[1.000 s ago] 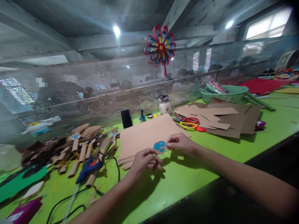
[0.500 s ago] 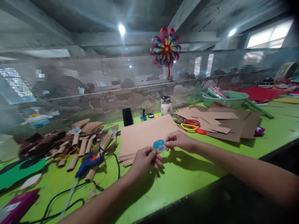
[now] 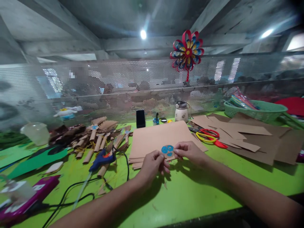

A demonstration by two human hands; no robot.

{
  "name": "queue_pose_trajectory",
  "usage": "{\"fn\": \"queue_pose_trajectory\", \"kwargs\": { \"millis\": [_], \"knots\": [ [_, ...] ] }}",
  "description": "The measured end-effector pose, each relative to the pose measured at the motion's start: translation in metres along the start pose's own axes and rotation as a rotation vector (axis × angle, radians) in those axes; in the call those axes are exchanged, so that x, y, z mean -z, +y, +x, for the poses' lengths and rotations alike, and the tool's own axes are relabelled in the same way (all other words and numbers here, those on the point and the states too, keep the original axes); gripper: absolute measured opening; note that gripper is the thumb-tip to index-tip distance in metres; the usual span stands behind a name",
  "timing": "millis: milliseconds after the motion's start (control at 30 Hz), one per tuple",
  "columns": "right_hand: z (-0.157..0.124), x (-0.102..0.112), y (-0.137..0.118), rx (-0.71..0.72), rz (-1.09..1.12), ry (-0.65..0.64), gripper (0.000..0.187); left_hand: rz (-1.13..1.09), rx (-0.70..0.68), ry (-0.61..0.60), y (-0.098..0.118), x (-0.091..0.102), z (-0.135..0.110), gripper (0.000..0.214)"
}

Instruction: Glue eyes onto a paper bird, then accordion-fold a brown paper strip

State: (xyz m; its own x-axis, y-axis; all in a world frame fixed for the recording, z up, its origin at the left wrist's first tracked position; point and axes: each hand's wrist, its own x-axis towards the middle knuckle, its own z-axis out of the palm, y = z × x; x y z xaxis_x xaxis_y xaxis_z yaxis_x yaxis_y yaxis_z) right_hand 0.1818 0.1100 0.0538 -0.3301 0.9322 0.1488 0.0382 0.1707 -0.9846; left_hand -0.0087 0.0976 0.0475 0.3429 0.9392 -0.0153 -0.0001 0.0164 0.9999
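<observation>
Between my two hands is a small round brown paper disc [image 3: 167,151] painted with blue shapes. My left hand [image 3: 155,163] pinches its left edge between thumb and finger, the other fingers curled below. On the opposite edge, my right hand [image 3: 187,151] grips it with thumb and fingertips. The disc is held up just over the front edge of a stack of brown kraft paper [image 3: 159,136] on the green table [image 3: 175,196]. Scissors with red and yellow handles [image 3: 209,136] lie to the right of the stack.
A blue glue gun [image 3: 101,161] with its black cord lies at left, beside several rolled-paper pieces [image 3: 97,143]. Behind the stack stand a phone [image 3: 140,118], a blue bottle [image 3: 155,120] and a cream flask [image 3: 181,112]. Cut cardboard [image 3: 256,145] and a green basket [image 3: 268,110] are at right.
The view has turned left, so the table's things appear farther right. Both hands still hold the painted disc in much the same grip.
</observation>
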Motion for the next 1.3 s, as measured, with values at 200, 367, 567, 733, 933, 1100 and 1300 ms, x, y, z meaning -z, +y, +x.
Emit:
{"fn": "queue_pose_trajectory", "kwargs": {
  "millis": [200, 367, 567, 733, 933, 1100, 1300],
  "knots": [
    [-0.003, 0.0, 0.004, -0.019, 0.007, 0.028, 0.031, 0.018, 0.033, -0.054, -0.001, 0.0, 0.0, 0.03],
    [-0.003, 0.004, 0.002, -0.028, 0.006, 0.074, 0.027, 0.101, 0.073, -0.097, -0.002, 0.0, 0.001, 0.037],
    [0.0, 0.013, 0.004, -0.069, 0.014, 0.202, 0.022, 0.458, -0.033, -0.099, 0.022, 0.01, 0.002, 0.036],
    [0.001, 0.019, 0.007, -0.067, 0.009, 0.257, 0.023, 0.864, -0.104, 0.009, 0.04, 0.047, -0.026, 0.04],
    [-0.003, 0.02, 0.003, -0.064, -0.022, 0.249, 0.03, 1.244, -0.095, 0.37, 0.03, 0.115, -0.08, 0.037],
    [-0.003, 0.02, 0.005, -0.038, -0.059, 0.259, 0.033, 1.317, 0.037, 0.612, 0.036, 0.163, -0.116, 0.029],
    [-0.004, 0.019, 0.003, -0.043, -0.109, 0.258, 0.031, 1.516, 0.035, 0.607, 0.043, 0.171, -0.111, 0.041]
  ]
}}
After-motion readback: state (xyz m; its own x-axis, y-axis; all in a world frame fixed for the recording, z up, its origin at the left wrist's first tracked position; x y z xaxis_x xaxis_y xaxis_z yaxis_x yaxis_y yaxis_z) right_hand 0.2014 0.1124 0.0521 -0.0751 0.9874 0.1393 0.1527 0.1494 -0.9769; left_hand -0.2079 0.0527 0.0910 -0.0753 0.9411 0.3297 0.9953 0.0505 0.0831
